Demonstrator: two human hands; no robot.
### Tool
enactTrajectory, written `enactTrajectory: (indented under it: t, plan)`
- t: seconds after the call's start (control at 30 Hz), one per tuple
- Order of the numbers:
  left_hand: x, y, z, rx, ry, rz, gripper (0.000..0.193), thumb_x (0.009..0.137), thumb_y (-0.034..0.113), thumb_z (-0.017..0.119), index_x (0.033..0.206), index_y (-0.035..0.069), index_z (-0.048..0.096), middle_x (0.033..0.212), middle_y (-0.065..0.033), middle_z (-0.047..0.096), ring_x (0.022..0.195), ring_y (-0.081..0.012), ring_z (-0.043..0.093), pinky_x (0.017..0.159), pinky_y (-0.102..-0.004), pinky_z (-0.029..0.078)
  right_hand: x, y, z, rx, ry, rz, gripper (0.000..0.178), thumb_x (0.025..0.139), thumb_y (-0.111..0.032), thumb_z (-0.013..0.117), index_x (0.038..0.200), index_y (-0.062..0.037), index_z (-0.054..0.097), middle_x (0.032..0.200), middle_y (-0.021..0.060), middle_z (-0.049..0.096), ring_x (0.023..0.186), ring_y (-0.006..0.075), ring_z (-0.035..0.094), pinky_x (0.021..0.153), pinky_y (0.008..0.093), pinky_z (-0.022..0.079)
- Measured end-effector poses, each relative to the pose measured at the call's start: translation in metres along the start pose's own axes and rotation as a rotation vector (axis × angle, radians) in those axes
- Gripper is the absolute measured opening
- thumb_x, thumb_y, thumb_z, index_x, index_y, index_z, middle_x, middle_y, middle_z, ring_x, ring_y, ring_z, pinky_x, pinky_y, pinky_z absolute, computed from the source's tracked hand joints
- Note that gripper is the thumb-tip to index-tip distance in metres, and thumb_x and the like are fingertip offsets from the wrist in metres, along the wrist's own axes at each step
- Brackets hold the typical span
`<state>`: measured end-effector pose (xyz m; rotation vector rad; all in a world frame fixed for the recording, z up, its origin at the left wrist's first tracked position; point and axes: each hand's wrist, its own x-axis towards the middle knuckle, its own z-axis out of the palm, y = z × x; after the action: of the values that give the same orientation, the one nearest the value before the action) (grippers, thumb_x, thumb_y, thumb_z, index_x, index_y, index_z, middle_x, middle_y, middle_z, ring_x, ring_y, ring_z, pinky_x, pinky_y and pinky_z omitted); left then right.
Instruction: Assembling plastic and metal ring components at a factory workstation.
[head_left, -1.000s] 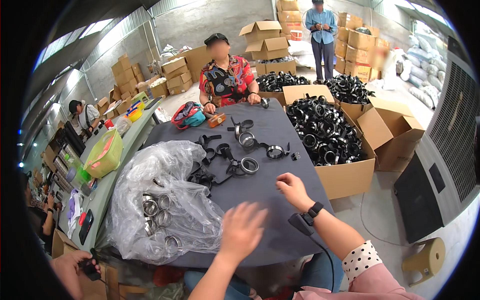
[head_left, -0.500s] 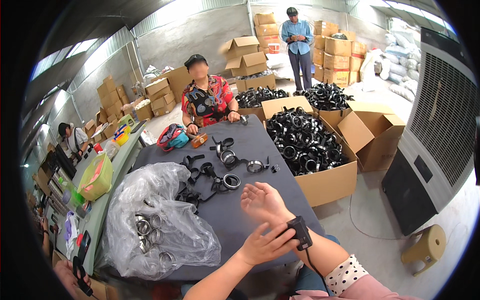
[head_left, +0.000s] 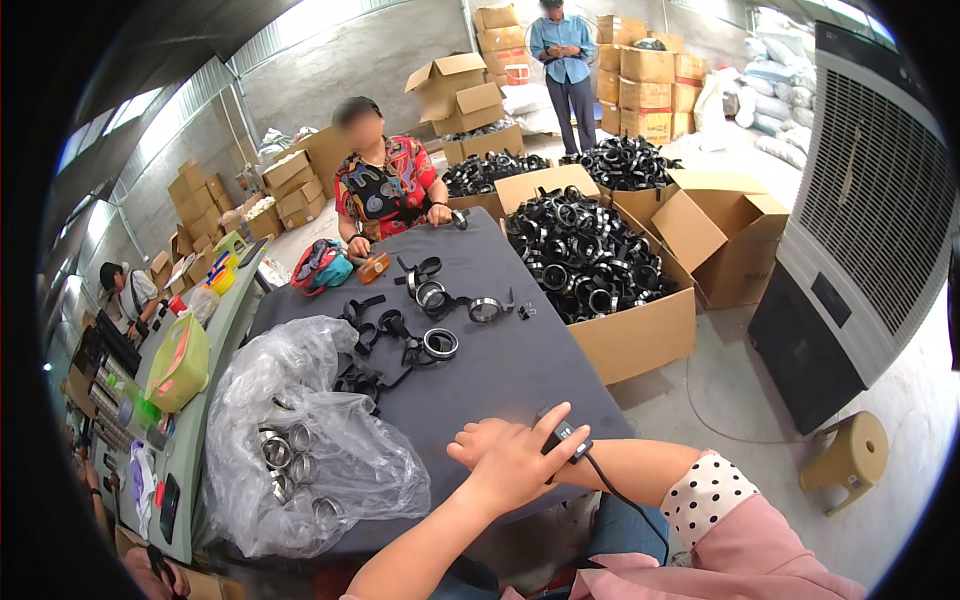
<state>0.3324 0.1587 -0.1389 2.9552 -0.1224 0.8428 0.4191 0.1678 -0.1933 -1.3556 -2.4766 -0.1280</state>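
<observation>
Head view: both hands meet at the near edge of the dark grey cloth-covered desk (head_left: 500,370).
Left hand (head_left: 515,465): laid over the right wrist, index finger stretched onto the small black wrist-worn device (head_left: 562,437); it grips nothing, fingers loosely spread, seemingly pressing or adjusting the device.
Right hand (head_left: 478,440): mostly hidden under the left; fingers rest flat on the desk, empty as far as can be seen.
Black cable (head_left: 612,490): runs from the device back along the right forearm.
Clear crumpled plastic bag of shiny metal rings (head_left: 300,440): at the desk's near left corner, within easy reach.
Black ring-and-strap parts with metal rings inside (head_left: 425,320): scattered mid-desk, well beyond the hands.
Open cardboard box heaped with black rings (head_left: 600,270): against the desk's right edge.
Person in a red patterned shirt (head_left: 385,190): seated at the far edge.
</observation>
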Motion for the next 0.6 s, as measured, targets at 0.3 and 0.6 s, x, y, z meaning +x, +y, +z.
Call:
enactTrajectory:
  t: [0.3, 0.6]
  plan:
    - [0.001, 0.005, -0.006, -0.115, -0.011, -0.059, 0.067, 0.058, 0.018, 0.084, 0.121, 0.025, 0.062, 0.122, -0.0092, 0.046, 0.098, -0.0279, 0.059, 0.084, -0.0400, 0.052, 0.002, 0.023, -0.009, -0.036, -0.006, 0.168, 0.019, 0.078, -0.021, 0.064, 0.083, -0.0046, 0.056, 0.080, 0.0100, 0.062, 0.077, 0.0261, 0.063, 0.064, 0.0360, 0.052]
    - [-0.018, 0.016, 0.027, 0.000, 0.354, -0.045, 0.050, 0.064, 0.005, 0.077, 0.107, 0.027, 0.067, 0.120, -0.0094, 0.040, 0.116, -0.0377, 0.052, 0.092, -0.0474, 0.049, 0.008, 0.040, -0.016, 1.132, 0.263, 0.693, 0.029, 0.083, -0.013, 0.057, 0.105, 0.0054, 0.058, 0.081, 0.0152, 0.067, 0.069, 0.0238, 0.066, 0.063, 0.0343, 0.054]
